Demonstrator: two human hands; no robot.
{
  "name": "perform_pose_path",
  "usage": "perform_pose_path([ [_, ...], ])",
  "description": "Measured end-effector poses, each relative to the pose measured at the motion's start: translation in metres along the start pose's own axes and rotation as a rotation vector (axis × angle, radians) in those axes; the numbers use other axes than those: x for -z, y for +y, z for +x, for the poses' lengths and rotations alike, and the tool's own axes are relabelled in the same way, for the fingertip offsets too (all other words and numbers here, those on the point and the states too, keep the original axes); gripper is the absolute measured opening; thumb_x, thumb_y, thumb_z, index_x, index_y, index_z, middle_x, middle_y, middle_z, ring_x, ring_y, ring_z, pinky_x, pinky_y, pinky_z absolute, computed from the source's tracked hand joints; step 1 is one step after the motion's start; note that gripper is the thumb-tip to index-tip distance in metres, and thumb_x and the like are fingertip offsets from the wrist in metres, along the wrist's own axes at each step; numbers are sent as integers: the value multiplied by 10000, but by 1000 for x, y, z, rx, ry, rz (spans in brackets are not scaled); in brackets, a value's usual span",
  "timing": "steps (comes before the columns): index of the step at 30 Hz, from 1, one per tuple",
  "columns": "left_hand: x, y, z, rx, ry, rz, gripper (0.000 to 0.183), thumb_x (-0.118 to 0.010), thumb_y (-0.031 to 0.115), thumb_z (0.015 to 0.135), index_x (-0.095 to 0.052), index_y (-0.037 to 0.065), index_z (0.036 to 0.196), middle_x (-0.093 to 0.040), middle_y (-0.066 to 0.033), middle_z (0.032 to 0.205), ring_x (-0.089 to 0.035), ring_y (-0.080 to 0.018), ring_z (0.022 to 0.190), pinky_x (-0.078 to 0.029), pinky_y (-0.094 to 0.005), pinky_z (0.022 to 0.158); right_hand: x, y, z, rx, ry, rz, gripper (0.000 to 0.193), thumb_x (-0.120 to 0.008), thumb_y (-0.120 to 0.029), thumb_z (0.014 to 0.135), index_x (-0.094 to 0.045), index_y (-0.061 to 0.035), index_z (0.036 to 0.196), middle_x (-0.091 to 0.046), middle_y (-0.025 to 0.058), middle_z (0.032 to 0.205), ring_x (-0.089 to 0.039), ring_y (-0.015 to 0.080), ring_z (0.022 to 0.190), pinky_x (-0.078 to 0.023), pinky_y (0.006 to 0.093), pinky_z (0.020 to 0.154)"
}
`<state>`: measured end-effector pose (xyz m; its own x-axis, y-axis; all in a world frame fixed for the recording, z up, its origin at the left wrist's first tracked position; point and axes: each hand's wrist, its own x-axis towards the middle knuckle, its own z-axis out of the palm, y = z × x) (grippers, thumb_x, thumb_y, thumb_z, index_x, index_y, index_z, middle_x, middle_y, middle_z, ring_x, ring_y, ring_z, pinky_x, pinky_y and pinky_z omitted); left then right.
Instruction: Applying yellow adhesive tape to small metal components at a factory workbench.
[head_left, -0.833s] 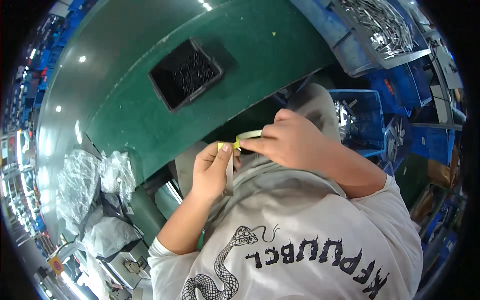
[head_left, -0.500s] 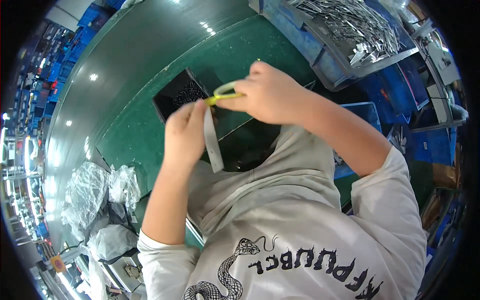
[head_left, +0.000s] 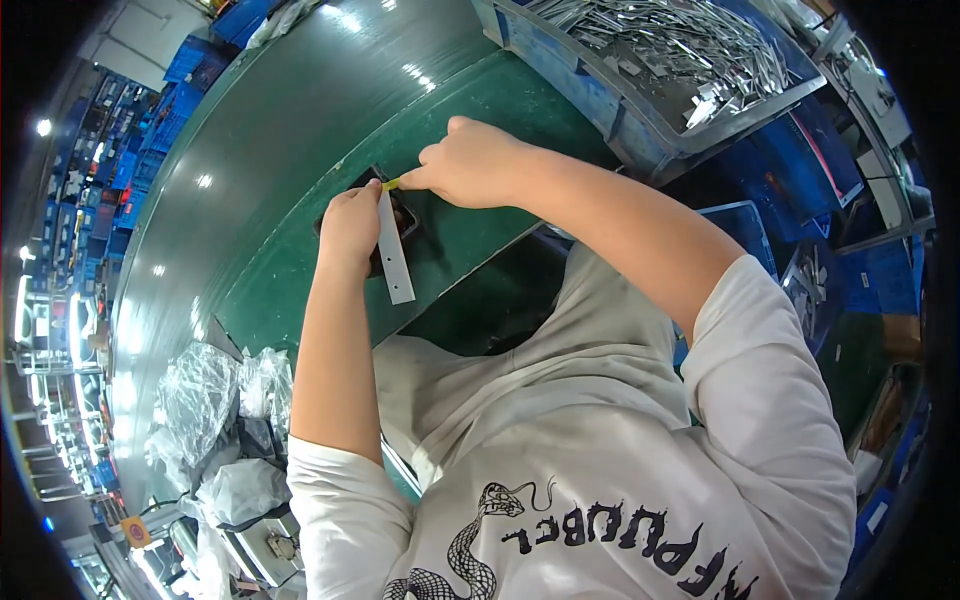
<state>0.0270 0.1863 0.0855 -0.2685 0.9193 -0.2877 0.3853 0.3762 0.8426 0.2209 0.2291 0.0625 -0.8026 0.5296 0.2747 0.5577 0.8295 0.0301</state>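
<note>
A flat silver-white metal strip (head_left: 396, 262) with small holes hangs from my left hand (head_left: 350, 228), whose thumb and fingers are closed on its upper end. At that end shows a short piece of yellow band (head_left: 391, 184), possibly tape, between my two hands. My right hand (head_left: 470, 163) is closed, its fingertips at the other side of the yellow piece. Most of the band is hidden by the fingers. Behind my left hand and the strip is a small black box (head_left: 408, 219), largely covered.
A blue-grey bin (head_left: 640, 125) heaped with thin metal strips (head_left: 690, 60) stands at the far right. Crumpled clear plastic bags (head_left: 200, 400) lie at the left. The green work table (head_left: 480, 240) curves around me, and blue crates (head_left: 165, 110) line the far left.
Both hands have shifted left, with the metal strip. The yellow band, looped at my right hand earlier, now shows only as a short piece. The black box is more covered.
</note>
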Motion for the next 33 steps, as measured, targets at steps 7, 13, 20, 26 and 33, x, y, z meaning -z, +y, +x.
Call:
perform_pose_path([
  [7, 1, -5, 8, 22, -37, -34, 314, -531, 278, 1004, -650, 15, 881, -623, -54, 722, -530, -160, 582, -413, -326, 557, -8, -5, -1, -53, -5, 80, 327, -524, -166, 939, -674, -277, 1208, -657, 48, 804, -633, 250, 708, -447, 382, 798],
  [13, -2, 4, 3, 19, -11, -17, 359, -522, 291, 999, -674, -31, 953, -649, -68, 750, -582, -175, 637, -457, -331, 611, -3, 0, 8, -59, -29, 63, 322, -516, -172, 944, -670, -265, 1211, -658, 50, 809, -636, 257, 717, -449, 386, 807],
  [20, 0, -2, 12, -16, 47, -160, 358, -518, 286, 1004, -663, -29, 915, -638, -75, 728, -582, -176, 628, -458, -328, 598, 3, -1, 19, -83, -99, 82, 338, -506, -163, 948, -655, -254, 1237, -652, 63, 820, -644, 257, 754, -452, 402, 839],
  [26, -2, 5, 3, -43, 74, -23, 370, -532, 297, 998, -669, -24, 875, -630, -65, 715, -563, -163, 629, -447, -324, 604, -4, 0, 18, -94, -93, 87, 373, -496, -149, 947, -639, -261, 1272, -658, 61, 835, -653, 259, 780, -453, 411, 860],
  [33, 4, 3, 8, -39, 44, 26, 386, -572, 325, 985, -682, -43, 940, -644, -51, 773, -550, -144, 657, -439, -334, 641, 4, -2, 15, -106, -127, 142, 469, -410, -44, 932, -609, -253, 1301, -673, 124, 826, -668, 336, 851, -418, 477, 1021],
])
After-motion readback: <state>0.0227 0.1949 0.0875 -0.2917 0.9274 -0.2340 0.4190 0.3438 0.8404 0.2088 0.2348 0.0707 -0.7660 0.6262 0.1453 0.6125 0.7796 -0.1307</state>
